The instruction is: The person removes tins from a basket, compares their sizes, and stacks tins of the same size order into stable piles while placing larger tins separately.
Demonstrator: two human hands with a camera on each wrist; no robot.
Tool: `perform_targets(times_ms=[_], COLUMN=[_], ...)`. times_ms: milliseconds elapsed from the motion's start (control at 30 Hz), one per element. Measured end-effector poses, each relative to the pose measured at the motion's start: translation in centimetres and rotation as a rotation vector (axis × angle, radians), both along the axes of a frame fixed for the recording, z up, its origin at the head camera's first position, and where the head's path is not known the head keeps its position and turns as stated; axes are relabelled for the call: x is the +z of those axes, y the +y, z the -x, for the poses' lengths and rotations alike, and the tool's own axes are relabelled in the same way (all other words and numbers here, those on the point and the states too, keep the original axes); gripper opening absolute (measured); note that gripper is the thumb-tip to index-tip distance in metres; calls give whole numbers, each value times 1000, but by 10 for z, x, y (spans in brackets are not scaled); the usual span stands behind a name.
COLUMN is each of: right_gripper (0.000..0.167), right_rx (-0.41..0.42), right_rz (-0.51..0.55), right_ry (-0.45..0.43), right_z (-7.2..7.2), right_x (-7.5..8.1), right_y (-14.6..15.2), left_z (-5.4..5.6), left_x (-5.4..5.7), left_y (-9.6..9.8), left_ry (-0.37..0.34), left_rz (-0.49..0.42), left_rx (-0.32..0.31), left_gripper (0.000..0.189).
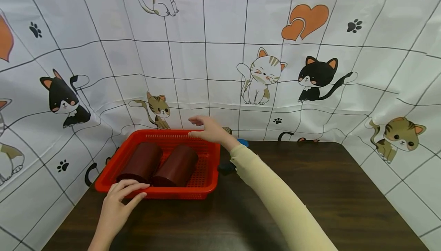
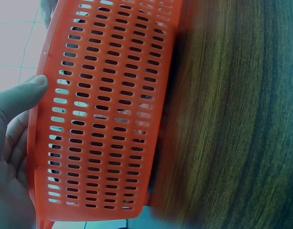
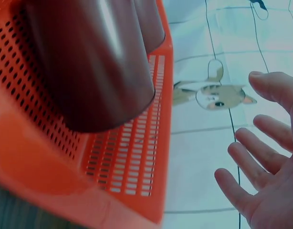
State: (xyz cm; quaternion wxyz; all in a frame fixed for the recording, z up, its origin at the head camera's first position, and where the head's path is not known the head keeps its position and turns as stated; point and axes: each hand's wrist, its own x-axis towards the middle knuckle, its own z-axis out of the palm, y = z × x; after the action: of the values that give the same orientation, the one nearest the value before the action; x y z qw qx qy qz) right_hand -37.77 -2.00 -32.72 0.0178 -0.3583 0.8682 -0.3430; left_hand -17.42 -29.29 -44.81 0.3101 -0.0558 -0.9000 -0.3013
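Observation:
A red plastic basket (image 1: pixel 201 193) with slotted walls stands on the left of the table. Two dark brown cylinders (image 1: pixel 140 163) (image 1: pixel 176 165) lie side by side in it. My left hand (image 1: pixel 115 209) grips the basket's near rim at the left, the thumb on the outer side in the left wrist view. Above the far right rim hovers my right hand (image 1: pixel 209 129), fingers spread and holding nothing. In the right wrist view, the right hand (image 3: pixel 266 162) is apart from the basket, and the nearer brown cylinder (image 3: pixel 94 67) shows its end.
The dark wooden table (image 1: pixel 310 189) extends to the right of the basket. A blue thing (image 1: pixel 243 142) and a dark thing (image 1: pixel 226 168) are partly hidden behind my right forearm. A white sheet (image 1: pixel 220 63) printed with cats hangs at the back and sides.

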Motion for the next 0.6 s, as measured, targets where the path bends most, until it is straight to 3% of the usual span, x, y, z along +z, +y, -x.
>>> perform_targets(times_ms=[167,400,600], right_gripper=[59,62,65], right_rx=[56,114,118], right_rz=[-34,-120,-152], right_ry=[24,40,-42], right_z=[-2,3,8], right_x=[1,-10,-20], right_y=[-18,-35,-42], left_z=[-1,-2,-2], left_x=[2,3,3], left_y=[2,3,4], left_ry=[18,41,46], left_rz=[-4,-9,-14], left_rx=[-3,-14,-18], left_gripper=[34,35,35])
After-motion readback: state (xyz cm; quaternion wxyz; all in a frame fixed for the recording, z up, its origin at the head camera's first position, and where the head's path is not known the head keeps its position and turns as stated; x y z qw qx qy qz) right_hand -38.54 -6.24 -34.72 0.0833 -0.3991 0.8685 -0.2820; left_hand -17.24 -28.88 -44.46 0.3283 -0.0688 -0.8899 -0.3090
